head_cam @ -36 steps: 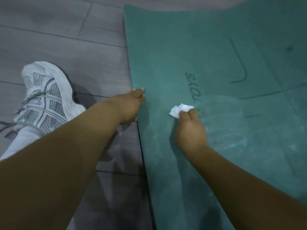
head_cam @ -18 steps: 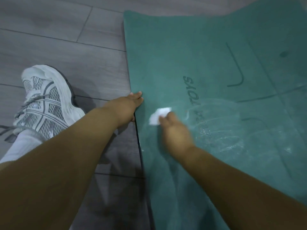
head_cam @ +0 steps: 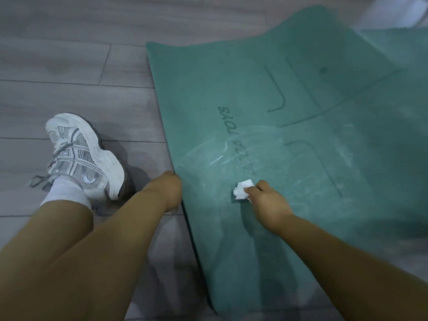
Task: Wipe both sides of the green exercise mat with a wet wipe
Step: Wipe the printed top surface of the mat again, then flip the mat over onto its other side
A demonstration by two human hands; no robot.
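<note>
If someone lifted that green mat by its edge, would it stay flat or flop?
The green exercise mat would probably flop: its far edge already ripples. It looks thin, so likely light. The left hand holding its edge suggests it slides when wiped.

A single wide-angle head-worn view looks steeply down and forward from close above a grey wood-look floor, with the green exercise mat filling the right side.
</note>
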